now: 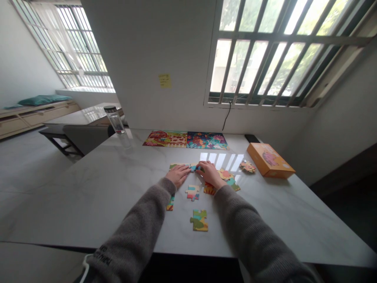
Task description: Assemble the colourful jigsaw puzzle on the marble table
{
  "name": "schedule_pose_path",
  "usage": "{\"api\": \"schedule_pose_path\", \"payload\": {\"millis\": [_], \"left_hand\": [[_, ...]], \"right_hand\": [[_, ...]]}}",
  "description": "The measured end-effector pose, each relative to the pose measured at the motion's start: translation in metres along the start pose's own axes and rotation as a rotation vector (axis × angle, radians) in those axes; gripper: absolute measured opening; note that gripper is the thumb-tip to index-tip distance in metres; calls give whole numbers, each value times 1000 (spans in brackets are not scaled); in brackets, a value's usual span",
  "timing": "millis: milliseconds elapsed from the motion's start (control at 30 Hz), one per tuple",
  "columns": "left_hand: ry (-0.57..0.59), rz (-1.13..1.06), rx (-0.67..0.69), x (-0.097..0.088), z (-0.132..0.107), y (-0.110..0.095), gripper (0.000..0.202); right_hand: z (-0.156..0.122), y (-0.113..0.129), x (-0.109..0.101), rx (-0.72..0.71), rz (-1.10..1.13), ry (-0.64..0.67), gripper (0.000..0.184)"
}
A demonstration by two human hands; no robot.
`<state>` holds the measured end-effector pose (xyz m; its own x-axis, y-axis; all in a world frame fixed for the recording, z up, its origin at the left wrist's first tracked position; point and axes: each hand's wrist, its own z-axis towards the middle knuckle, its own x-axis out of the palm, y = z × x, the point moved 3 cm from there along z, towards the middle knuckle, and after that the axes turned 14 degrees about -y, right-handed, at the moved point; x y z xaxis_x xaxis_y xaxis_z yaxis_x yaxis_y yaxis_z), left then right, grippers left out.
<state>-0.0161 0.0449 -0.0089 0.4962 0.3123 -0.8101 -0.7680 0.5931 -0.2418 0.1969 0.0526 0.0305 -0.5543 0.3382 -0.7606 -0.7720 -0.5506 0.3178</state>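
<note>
Marbled table (88, 196), knobbed puzzle pieces (199, 223)

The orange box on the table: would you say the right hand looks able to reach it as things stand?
Probably yes: the orange box stands off to the right, and only low-lying puzzle pieces show between it and the right hand, though the reach may need some stretch.

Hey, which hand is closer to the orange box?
Right. The right hand is left of the orange box, with a pile of puzzle pieces between; the left hand is farther left.
</note>
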Motion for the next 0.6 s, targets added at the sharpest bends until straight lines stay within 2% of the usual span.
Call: {"api": "schedule_pose_path", "payload": {"millis": [200,400,600], "left_hand": [[-34,-24,-15,0,1,4,50],[60,111,24,0,0,-3,48],[134,159,19,-7,0,-10,48]], "right_hand": [[2,4,-2,28,-6,0,27],[3,15,0,18,-73,100,22],[1,8,4,43,-97,126,34]]}}
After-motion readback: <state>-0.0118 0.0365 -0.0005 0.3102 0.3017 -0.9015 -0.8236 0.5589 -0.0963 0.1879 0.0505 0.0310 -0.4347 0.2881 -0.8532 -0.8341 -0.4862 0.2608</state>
